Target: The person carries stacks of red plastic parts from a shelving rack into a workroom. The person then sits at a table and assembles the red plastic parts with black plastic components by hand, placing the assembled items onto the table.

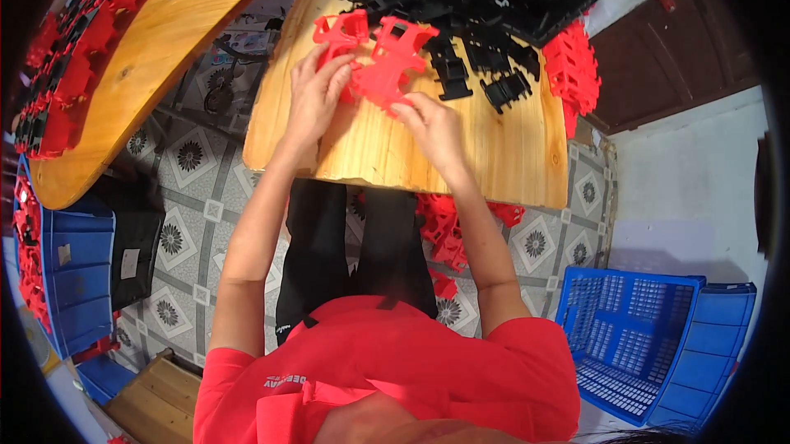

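My left hand [315,97] is closed around the side of a red plastic part [341,31] that lies toward the left of the wooden table [502,148]. Thumb and fingers of my right hand [431,130] pinch the near corner of a second red plastic part [387,78], a frame with cut-outs. The two red parts are side by side and partly overlap, so I cannot tell whether they are joined. Just right of them lie several loose black plastic pieces [449,69], one of them a ribbed black piece [505,90].
A black tray [568,0] heaped with black pieces sits at the table's far side. Stacked red parts [571,69] stand beyond the right edge. A curved wooden table [156,57] bears more parts. Blue crates [629,337] are at right, a blue bin [78,271] at left.
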`<action>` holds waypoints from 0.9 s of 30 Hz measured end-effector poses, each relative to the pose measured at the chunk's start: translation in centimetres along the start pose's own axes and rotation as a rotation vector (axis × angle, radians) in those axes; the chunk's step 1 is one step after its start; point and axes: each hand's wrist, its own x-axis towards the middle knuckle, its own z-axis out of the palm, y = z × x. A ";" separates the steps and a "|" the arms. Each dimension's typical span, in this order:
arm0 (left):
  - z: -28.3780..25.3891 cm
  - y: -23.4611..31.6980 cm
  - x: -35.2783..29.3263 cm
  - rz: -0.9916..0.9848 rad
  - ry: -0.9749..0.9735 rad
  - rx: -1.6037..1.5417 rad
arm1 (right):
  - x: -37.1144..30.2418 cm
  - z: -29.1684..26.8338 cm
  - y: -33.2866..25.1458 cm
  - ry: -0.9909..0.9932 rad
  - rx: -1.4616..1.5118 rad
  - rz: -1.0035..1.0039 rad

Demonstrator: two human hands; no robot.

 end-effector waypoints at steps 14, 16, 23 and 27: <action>-0.3 10.8 -8.3 -0.789 -0.111 -1.236 | 1.4 -9.7 1.5 0.078 0.006 -0.077; -0.8 10.5 -9.8 -0.782 -0.171 -1.386 | 5.6 -9.1 4.0 0.356 -0.535 -0.061; -3.2 8.8 -12.0 -0.746 -0.212 -1.653 | 8.7 -11.2 5.6 0.458 -1.089 -0.148; -5.8 7.1 -13.8 -0.730 -0.237 -1.583 | 3.4 -11.4 -0.2 0.658 -0.235 -0.236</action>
